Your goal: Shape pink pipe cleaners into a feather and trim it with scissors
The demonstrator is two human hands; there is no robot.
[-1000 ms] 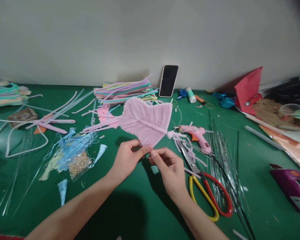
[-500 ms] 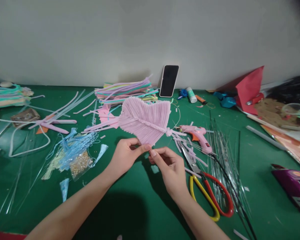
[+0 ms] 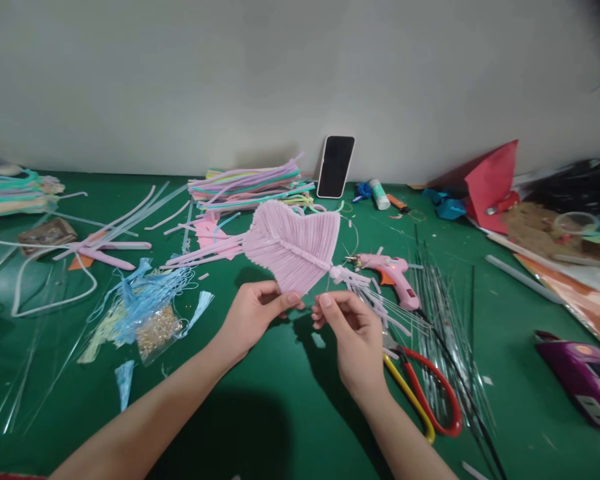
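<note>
So the lilac leaf-shaped piece [image 3: 294,248] sits just beyond the left hand [image 3: 254,315], which is pinching its lower edge. Soft-looking strands packed side by side, slanting off a raised midrib that ends in a knot [image 3: 336,272] past the right hand's [image 3: 357,341] bunched fingertips. Can't tell if those hold anything.

Grey wall [image 3: 180,80] behind green table [image 3: 290,373]
</note>
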